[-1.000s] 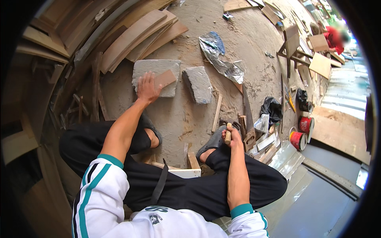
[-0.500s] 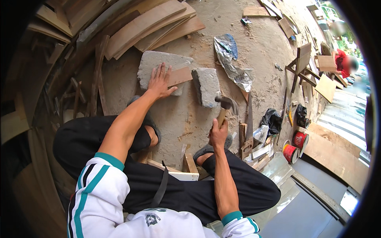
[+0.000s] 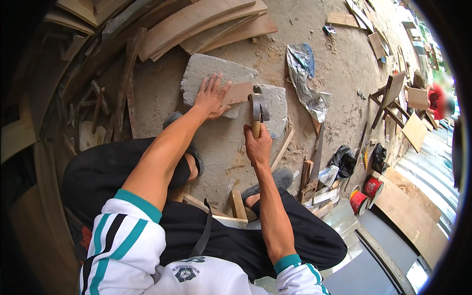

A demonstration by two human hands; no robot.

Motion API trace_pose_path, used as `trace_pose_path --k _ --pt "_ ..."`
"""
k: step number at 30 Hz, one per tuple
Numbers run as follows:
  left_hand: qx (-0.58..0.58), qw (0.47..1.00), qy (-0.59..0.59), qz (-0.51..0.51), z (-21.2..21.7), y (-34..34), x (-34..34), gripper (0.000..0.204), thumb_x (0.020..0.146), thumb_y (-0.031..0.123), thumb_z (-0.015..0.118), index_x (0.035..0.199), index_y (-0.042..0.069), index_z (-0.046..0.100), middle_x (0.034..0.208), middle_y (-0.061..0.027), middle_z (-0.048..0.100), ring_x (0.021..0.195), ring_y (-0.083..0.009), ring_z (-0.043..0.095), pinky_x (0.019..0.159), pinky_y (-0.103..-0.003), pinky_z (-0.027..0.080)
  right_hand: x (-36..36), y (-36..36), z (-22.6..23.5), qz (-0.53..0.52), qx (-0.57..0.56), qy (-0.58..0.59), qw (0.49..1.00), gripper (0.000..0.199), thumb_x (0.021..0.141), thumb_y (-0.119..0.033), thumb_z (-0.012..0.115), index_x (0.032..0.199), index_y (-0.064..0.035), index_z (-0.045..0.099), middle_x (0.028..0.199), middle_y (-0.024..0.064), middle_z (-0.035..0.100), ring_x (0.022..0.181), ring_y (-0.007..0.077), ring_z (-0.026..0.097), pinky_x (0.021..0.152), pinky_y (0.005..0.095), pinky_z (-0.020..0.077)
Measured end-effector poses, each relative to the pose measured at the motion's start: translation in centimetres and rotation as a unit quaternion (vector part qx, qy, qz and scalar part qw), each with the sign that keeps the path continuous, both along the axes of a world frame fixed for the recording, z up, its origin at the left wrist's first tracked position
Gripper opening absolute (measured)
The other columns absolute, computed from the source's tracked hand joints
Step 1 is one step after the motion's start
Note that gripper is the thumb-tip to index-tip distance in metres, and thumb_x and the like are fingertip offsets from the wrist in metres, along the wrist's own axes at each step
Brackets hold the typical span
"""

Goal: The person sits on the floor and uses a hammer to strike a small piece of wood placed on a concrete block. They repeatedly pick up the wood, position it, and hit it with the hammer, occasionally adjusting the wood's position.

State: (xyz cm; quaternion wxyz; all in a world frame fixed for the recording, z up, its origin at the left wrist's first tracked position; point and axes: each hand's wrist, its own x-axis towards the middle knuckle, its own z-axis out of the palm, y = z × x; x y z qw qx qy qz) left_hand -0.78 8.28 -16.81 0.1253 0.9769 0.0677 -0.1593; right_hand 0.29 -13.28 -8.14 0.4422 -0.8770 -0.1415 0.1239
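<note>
My left hand (image 3: 212, 99) lies flat with fingers apart on a rough grey concrete slab (image 3: 206, 69), its thumb side against a small flat piece of wood (image 3: 239, 93). That wood rests on the slab and reaches toward a second concrete block (image 3: 276, 105) at the right. My right hand (image 3: 258, 143) is wrapped round the wooden handle of a claw hammer (image 3: 259, 105). The hammer's head is at the wood's right end, over the left edge of the second block. Whether it touches the wood I cannot tell.
A crumpled silver sheet (image 3: 305, 78) lies on the ground beyond the blocks. Boards (image 3: 196, 24) are stacked at far left. A handsaw (image 3: 309, 189), black plastic bags (image 3: 343, 160) and red cans (image 3: 359, 201) sit at right. Another person in red (image 3: 435, 101) is farther off.
My right hand has brought the hammer left and farther out, from beside the second block to the wood's right end. My left hand stays on the slab. The view has shifted slightly.
</note>
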Motion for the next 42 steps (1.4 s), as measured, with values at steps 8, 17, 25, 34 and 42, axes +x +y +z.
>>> trace_pose_path --k 8,17,25,34,42 --pt "-0.015 0.996 -0.089 -0.024 -1.4 -3.6 1.7 0.085 0.088 0.052 0.059 0.153 0.012 0.019 0.16 -0.0217 0.007 0.147 -0.0434 0.006 0.119 -0.054 0.01 -1.3 -6.1 -0.7 -0.179 0.007 0.242 0.953 0.028 0.092 -0.03 0.065 0.091 -0.0032 0.058 0.062 0.0023 0.053 0.047 0.0112 0.05 0.045 0.0302 0.0386" --pt "-0.024 0.994 -0.049 -0.092 -0.6 -3.4 4.5 0.081 0.09 0.049 0.058 0.153 0.017 0.019 0.161 -0.0196 0.006 0.148 -0.0417 0.006 0.119 -0.056 0.008 -1.1 -7.4 -1.1 -0.174 0.037 0.231 0.957 0.025 0.096 -0.026 0.062 0.086 -0.0069 0.049 0.056 -0.0013 0.046 0.036 0.011 0.044 0.033 0.0285 0.0354" --pt "-0.082 0.963 -0.201 0.162 -2.1 -3.3 6.4 0.062 0.095 0.048 0.047 0.149 0.021 0.035 0.161 -0.0136 0.014 0.149 -0.0332 0.009 0.118 -0.057 0.0 0.5 -5.0 -1.2 -0.151 0.002 0.204 0.967 0.027 0.091 -0.027 0.067 0.093 -0.0016 0.06 0.068 0.0129 0.06 0.058 0.0238 0.057 0.058 0.0378 0.0459" --pt "-0.016 0.942 -0.21 0.26 -4.0 -5.4 7.8 0.056 0.093 0.042 0.046 0.146 0.023 0.042 0.16 -0.0115 0.02 0.149 -0.0303 0.009 0.117 -0.057 -0.005 0.9 -2.1 0.7 -0.064 -0.056 0.112 0.99 0.023 0.092 -0.022 0.063 0.102 -0.0021 0.058 0.074 0.0266 0.063 0.074 0.0445 0.065 0.063 0.0464 0.0496" --pt "0.0 0.942 -0.215 0.258 -4.6 -4.9 7.8 0.057 0.091 0.038 0.048 0.145 0.024 0.042 0.159 -0.0123 0.02 0.149 -0.0322 0.009 0.116 -0.059 -0.004 0.1 -2.8 -0.7 -0.082 -0.06 0.059 0.993 0.025 0.092 -0.025 0.065 0.095 0.0001 0.061 0.069 0.0247 0.063 0.066 0.0433 0.066 0.058 0.0451 0.0496"
